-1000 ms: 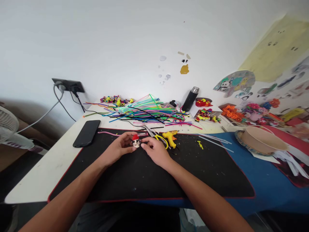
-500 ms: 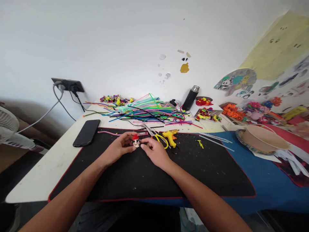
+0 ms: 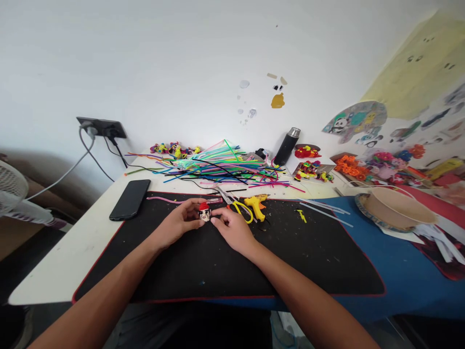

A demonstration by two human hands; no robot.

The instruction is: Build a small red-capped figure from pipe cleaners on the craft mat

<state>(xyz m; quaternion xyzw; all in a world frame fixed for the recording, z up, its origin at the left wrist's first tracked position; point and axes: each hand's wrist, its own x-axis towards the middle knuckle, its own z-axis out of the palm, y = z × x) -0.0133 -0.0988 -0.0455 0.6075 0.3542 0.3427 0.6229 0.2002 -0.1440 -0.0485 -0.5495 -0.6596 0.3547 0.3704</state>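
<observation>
A small craft figure head [image 3: 204,213] with a red cap and a white face stands on the black mat [image 3: 225,261]. My left hand [image 3: 178,222] curls round its left side, fingers closed on it. My right hand [image 3: 232,228] rests on the mat just right of it, fingertips pinched at the figure's side. A pink pipe cleaner [image 3: 163,199] lies beyond my left hand. Scissors with yellow handles [image 3: 237,204] and a yellow glue gun [image 3: 256,205] lie just past my right hand.
A black phone [image 3: 131,198] lies left of the mat. A heap of coloured pipe cleaners [image 3: 221,167] fills the back of the table, with a black flask [image 3: 286,147] beside it. A straw hat [image 3: 394,207] and paper crafts sit at the right. A fan [image 3: 12,191] stands at far left.
Both hands stay on the figure head; my right fingertips have shifted slightly closer to it. The view has drifted a little.
</observation>
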